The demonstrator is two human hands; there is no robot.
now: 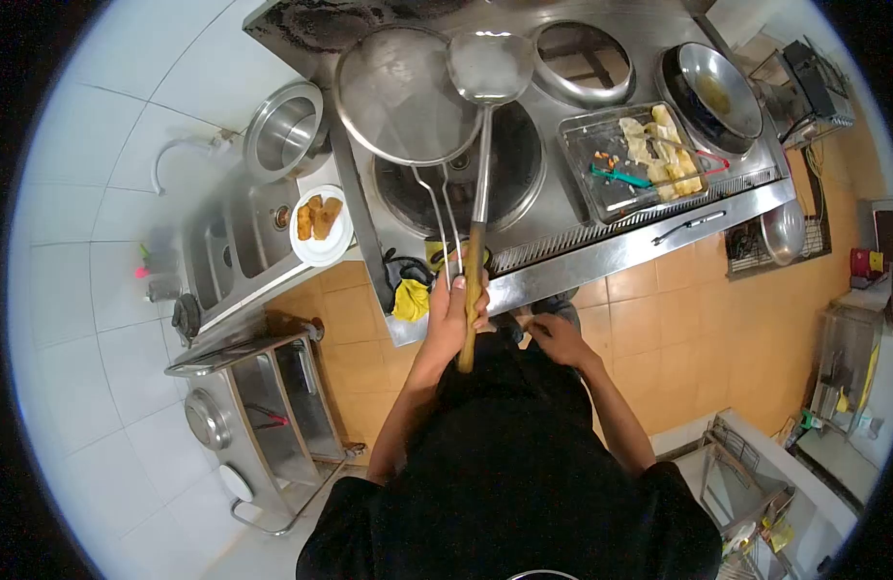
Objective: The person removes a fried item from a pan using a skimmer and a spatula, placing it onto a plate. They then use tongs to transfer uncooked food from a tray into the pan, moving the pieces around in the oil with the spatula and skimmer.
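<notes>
My left hand (456, 307) is closed around the wooden handle of a long ladle (490, 68) and the wire handle of a large round strainer (406, 95). Both heads reach over the stove, side by side, above a dark round burner (504, 169). Near my waist, at the stove's front edge, is my right hand (557, 340), its fingers bent; whether they hold anything is too small to tell. A yellow cloth (411, 301) lies beside my left hand at the stove corner.
On the stove's right are a tray (601, 213) with food and tongs, and a pan (719, 92). A white plate (321, 253) of fried pieces and a steel pot (284, 132) stand left, by the sink (263, 227). A metal cart (263, 416) stands lower left.
</notes>
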